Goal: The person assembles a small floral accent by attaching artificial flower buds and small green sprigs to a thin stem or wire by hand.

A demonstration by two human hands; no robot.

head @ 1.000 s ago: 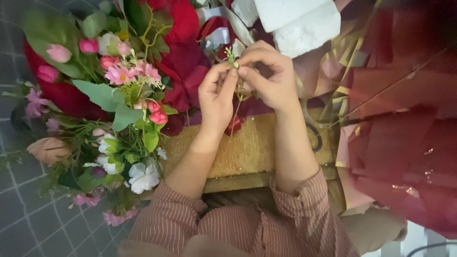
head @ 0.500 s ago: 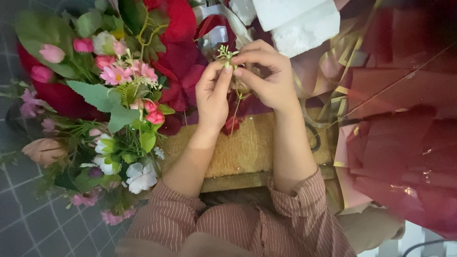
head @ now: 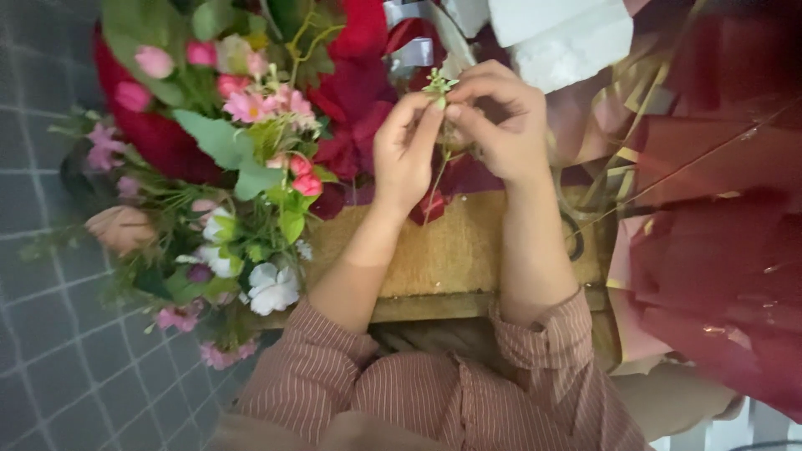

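Note:
My left hand (head: 408, 150) and my right hand (head: 497, 125) meet fingertip to fingertip over a low wooden board (head: 455, 250). Between them they pinch a small green sprig (head: 438, 83) whose thin stem (head: 434, 188) hangs down between the palms. A small red bud (head: 432, 205) shows just below the hands, near the stem's lower end. Both forearms come up from striped reddish sleeves (head: 535, 342) at the bottom of the view.
A big heap of artificial flowers (head: 225, 167), pink, white and red with green leaves, lies to the left on a grey tiled floor (head: 50, 351). Dark red wrapping sheets (head: 710, 234) are piled at the right. White paper (head: 560, 33) and silver ribbon (head: 409, 50) lie beyond the hands.
The hands have stayed together on the sprig, with only slight shifts of the fingers around its top. Nothing else has moved.

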